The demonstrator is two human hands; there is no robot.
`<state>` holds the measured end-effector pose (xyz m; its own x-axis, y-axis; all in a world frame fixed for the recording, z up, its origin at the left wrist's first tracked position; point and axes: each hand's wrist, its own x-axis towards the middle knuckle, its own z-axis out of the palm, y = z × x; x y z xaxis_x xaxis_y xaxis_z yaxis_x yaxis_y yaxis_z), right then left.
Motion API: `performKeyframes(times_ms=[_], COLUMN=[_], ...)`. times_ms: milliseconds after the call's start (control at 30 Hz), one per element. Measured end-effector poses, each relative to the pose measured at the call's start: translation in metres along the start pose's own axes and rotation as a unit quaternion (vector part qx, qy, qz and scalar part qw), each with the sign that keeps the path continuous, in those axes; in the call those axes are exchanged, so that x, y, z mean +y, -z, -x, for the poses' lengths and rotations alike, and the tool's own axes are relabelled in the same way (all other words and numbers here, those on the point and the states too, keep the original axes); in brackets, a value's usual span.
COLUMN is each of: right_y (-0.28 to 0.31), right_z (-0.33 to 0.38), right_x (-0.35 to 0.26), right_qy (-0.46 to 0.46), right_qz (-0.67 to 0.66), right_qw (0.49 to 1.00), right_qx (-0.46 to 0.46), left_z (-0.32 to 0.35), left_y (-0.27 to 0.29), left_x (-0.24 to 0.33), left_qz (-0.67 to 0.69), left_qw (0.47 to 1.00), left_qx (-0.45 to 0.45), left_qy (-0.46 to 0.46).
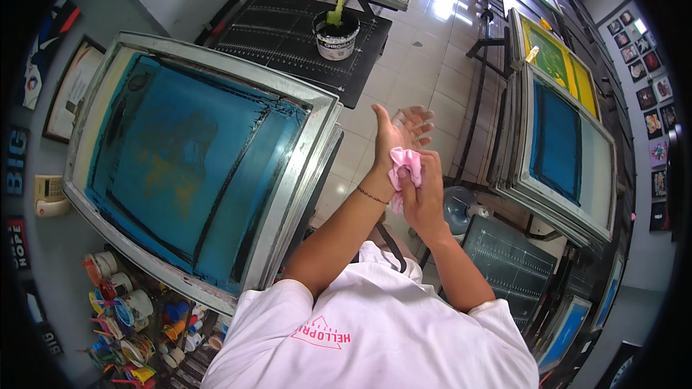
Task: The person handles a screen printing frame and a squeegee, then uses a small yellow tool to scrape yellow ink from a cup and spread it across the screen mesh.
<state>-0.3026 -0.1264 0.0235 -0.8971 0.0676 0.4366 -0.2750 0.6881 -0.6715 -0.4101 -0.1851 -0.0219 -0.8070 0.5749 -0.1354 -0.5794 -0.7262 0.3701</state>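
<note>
My left hand [405, 128] is held out in front of me, palm up, with the fingers spread and a bracelet round the wrist. A crumpled pink cloth [405, 166] presses against the heel of that hand and the wrist. Closed round the cloth is my right hand [425, 191], its thumb on top of the pink folds. To the left lies a stack of framed printing screens [324, 122]; the top one has blue mesh with dark ink smears. Both hands are apart from it.
Beyond the screens, a tub of dark ink [336, 45] with a yellow-green spatula [339, 1] stands on a black board [267, 29]. More screens [555, 144] are stacked at right, near a water jug [455, 209]. Several ink containers [133, 306] crowd the lower left.
</note>
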Motion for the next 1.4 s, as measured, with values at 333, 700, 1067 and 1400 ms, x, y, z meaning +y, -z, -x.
performKeyframes(times_ms=[333,700,1067,1400], right_y=[-0.001,0.023,0.06,0.072], right_z=[-0.089,-0.24,-0.367,-0.458], right_x=[0.072,0.201,0.331,0.409], right_qy=[-0.094,-0.11,-0.208,-0.247], right_qz=[-0.091,-0.154,-0.139,-0.101], right_qw=[0.991,0.976,0.959,0.963], right_qx=[0.024,0.103,0.131,0.05], left_z=[-0.125,-0.309,-0.509,-0.663], left_y=[-0.004,-0.02,-0.04,-0.028], left_x=[0.011,0.013,-0.014,0.013], left_qz=[-0.132,-0.211,-0.229,-0.294], left_qw=[0.973,0.962,0.962,0.919], left_qx=[0.146,0.113,0.139,0.256], left_qy=[-0.124,-0.134,-0.045,-0.062])
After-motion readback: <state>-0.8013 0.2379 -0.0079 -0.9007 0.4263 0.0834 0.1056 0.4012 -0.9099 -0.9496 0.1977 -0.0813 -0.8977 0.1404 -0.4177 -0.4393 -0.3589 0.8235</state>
